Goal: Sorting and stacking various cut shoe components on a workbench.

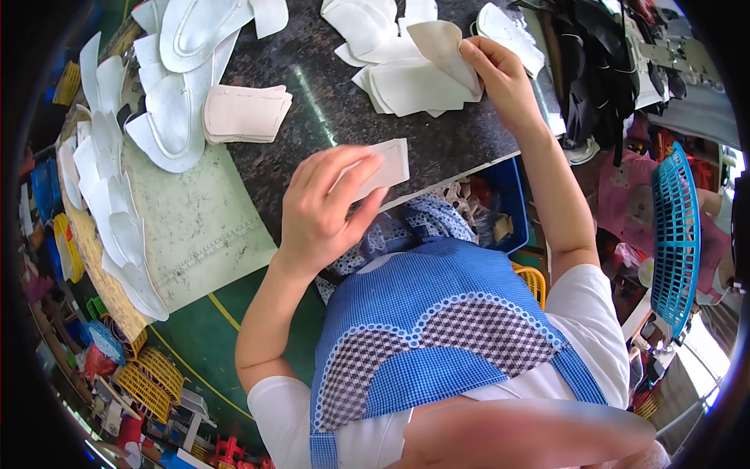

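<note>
My right hand (504, 82) pinches the edge of a curved off-white cut piece (439, 45), thumb and fingers closed on it. That piece is raised over a loose pile of white cut pieces (414, 87) on the dark speckled table (312, 47). My left hand (320, 205) is nearer the table's front edge, fingers apart. It is over a small white four-sided piece (394, 160) with a thin line along its border, and the fingers partly hide it. Whether the fingertips touch that piece, I cannot tell.
A neat stack of pale pinkish pieces (246, 115) stands to the left. Curved white shoe-shaped pieces (176, 125) line the table's left side beside a pale green mat (199, 211). Below the front edge is a blue bin (512, 207). A blue basket (676, 238) stands at right.
</note>
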